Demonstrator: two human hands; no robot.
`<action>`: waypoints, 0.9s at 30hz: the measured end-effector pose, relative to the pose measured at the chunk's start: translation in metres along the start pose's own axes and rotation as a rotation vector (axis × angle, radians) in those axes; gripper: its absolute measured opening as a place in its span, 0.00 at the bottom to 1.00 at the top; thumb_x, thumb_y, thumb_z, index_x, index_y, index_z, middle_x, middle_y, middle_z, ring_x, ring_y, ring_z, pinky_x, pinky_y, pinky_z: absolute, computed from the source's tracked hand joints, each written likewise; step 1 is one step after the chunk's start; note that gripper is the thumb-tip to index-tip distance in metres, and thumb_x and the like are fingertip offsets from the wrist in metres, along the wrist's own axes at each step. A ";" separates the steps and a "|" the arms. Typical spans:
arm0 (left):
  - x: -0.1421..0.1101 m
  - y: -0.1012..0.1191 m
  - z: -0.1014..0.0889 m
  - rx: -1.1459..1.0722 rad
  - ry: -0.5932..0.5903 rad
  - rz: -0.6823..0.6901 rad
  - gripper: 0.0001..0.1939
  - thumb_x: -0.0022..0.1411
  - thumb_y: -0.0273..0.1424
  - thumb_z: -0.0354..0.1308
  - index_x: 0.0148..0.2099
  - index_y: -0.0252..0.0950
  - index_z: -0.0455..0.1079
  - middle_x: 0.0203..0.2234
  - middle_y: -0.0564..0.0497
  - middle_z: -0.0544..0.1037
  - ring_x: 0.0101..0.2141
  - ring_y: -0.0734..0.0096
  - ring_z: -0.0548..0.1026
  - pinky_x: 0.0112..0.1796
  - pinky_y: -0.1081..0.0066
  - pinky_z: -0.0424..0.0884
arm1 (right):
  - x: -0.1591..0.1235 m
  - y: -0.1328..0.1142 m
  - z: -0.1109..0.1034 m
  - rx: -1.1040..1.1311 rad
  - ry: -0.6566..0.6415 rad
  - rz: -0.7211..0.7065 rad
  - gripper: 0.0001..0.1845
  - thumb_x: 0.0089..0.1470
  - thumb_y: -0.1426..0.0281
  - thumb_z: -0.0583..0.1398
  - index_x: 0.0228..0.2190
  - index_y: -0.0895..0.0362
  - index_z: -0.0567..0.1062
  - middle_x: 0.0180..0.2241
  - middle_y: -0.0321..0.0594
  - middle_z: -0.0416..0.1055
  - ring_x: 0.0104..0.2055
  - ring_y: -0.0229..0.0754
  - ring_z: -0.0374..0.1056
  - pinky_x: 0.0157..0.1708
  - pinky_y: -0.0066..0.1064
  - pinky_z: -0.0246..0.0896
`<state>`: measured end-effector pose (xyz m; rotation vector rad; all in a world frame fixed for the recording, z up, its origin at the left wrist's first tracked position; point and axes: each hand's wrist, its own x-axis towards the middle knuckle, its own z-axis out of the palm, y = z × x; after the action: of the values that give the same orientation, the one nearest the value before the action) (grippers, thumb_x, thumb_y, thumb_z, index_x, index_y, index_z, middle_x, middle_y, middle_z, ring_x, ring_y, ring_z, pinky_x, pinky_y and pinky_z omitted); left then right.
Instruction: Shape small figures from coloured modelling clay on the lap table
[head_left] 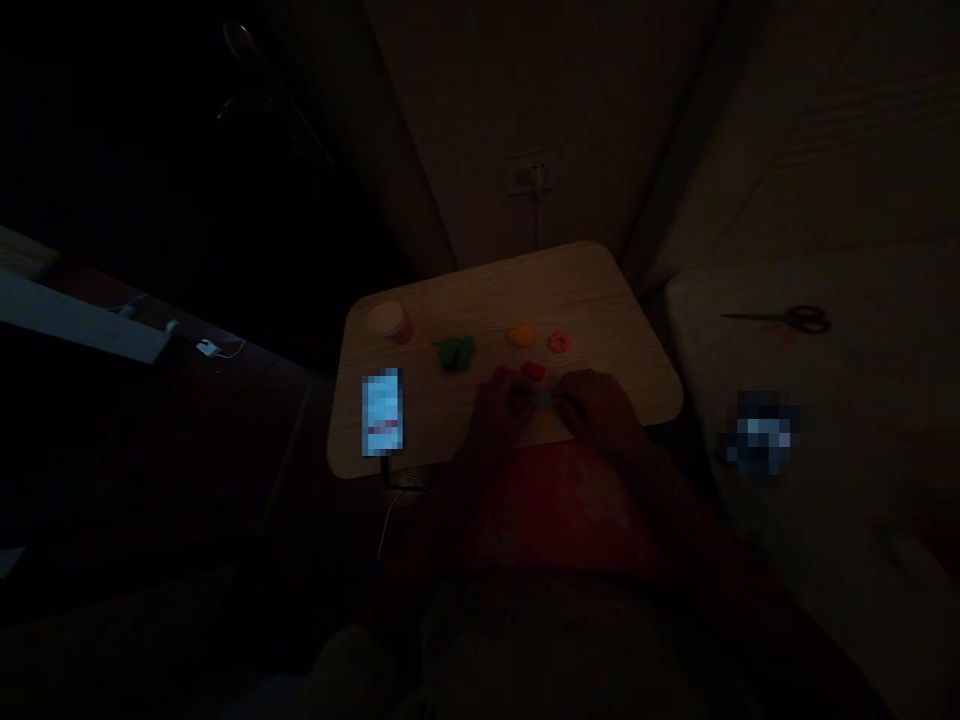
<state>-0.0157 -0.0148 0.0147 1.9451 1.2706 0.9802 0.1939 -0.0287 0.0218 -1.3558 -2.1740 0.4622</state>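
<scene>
The light is very dim. Close to the near edge of a small wooden table [592, 290], my left hand [501, 410] and my right hand [598, 408] face each other with curled fingers. Between their fingertips is a small grey-green strip [542, 399], pinched at both ends as far as the dark lets me see. Just beyond it lies a small red piece [533, 371], near my left fingers. Farther back are an orange lump [520, 335] and a pink flower-shaped piece [559, 343]. Left of these sits a green piece [455, 352] with an uneven outline.
A pale-lidded tub [388, 320] stands at the table's back left. A lit phone [382, 412] lies at the left edge, a cable below it. Scissors [802, 319] and a blurred bright-screened object [761, 435] rest on the pale surface at right. A wall socket [530, 174] is behind.
</scene>
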 end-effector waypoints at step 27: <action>-0.001 0.002 0.005 0.094 -0.005 0.037 0.12 0.62 0.26 0.65 0.47 0.39 0.73 0.44 0.46 0.81 0.47 0.58 0.78 0.55 0.56 0.72 | 0.000 -0.003 0.001 -0.017 0.105 0.157 0.14 0.64 0.62 0.59 0.33 0.56 0.79 0.34 0.47 0.80 0.39 0.52 0.72 0.42 0.40 0.57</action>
<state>-0.0107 -0.0166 0.0140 2.0474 1.3038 0.9486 0.1912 -0.0298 0.0227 -1.5320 -2.0003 0.4222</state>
